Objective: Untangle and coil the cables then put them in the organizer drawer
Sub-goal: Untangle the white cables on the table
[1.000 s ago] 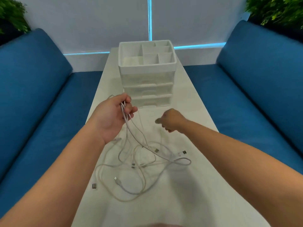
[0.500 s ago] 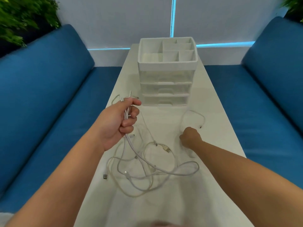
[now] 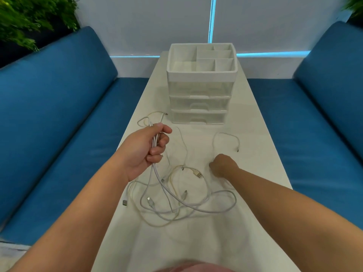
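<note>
A pale grey wall (image 3: 149,22) with thin blue light strips backs two deep blue upholstered sofas (image 3: 49,107), one on each side of a long, narrow white table (image 3: 255,173) that runs away from the viewer. Green leafy plants (image 3: 29,18) sit behind the left sofa's backrest.

At the far end of the table stands a white plastic organizer (image 3: 201,83) with an open, partitioned tray on top and three translucent drawers stacked below, all of them pushed in.

Nearer, a loose tangle of white and cream cables (image 3: 176,201) lies spread across the tabletop between the two forearms, several connector ends showing among the loops. One thin white cable (image 3: 225,137) arcs apart from the heap, just beyond the right hand, its small plug resting on the table.

The left hand (image 3: 149,152) is raised above the table with fingers curled round a bunch of strands, which hang from the fist down into the tangle and also stick out above it. The right hand (image 3: 224,165) is low at the table with fingers folded under, seen from the back; the thin cable runs to it, but whether it pinches that cable cannot be told.
</note>
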`<act>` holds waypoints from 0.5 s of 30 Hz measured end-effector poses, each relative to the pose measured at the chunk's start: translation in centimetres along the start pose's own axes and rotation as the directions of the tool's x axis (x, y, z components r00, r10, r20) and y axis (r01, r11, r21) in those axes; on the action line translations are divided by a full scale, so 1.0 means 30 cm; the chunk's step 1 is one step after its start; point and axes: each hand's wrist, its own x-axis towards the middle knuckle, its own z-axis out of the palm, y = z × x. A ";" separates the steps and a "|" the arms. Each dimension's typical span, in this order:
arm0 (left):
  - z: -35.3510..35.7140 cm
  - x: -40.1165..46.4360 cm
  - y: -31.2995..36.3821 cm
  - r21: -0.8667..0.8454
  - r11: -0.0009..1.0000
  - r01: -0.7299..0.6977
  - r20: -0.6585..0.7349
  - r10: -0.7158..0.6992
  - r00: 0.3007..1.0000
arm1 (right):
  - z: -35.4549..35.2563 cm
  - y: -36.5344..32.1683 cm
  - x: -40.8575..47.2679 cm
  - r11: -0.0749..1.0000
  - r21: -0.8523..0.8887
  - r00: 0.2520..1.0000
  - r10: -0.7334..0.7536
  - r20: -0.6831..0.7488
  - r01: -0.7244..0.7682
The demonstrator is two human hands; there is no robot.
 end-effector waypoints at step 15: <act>0.051 0.080 0.016 -0.360 0.933 0.017 -0.190 -0.091 0.978 | -0.186 -0.318 -0.405 0.660 0.369 0.742 -0.654 -0.146 0.654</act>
